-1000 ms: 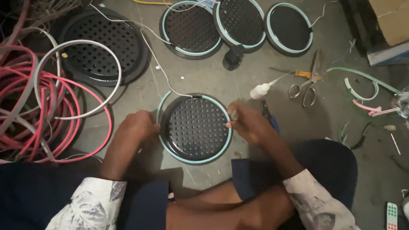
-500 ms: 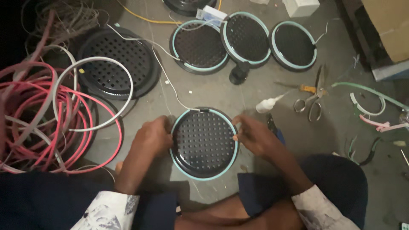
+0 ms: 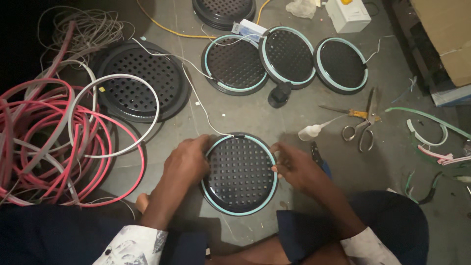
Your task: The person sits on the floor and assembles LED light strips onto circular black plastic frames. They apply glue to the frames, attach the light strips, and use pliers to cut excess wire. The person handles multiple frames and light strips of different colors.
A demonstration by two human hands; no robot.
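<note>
A round black perforated grille (image 3: 239,174) with a pale teal strip around its rim lies on the grey floor in front of me. My left hand (image 3: 185,161) grips its left edge, fingers curled over the rim. My right hand (image 3: 293,166) pinches the right edge. A thin white wire (image 3: 200,105) runs from the top of the grille away across the floor.
Three similar teal-rimmed grilles (image 3: 287,55) lie beyond, with a larger black grille (image 3: 139,87) to the left. Coils of pink and white strip (image 3: 59,142) fill the left side. Scissors (image 3: 361,129), a small white squeeze bottle (image 3: 312,131) and teal strip offcuts (image 3: 431,140) lie to the right.
The view has shifted, so the grille sits lower and more central. Both hands stay on the grille's rim, the right hand working along the right edge.
</note>
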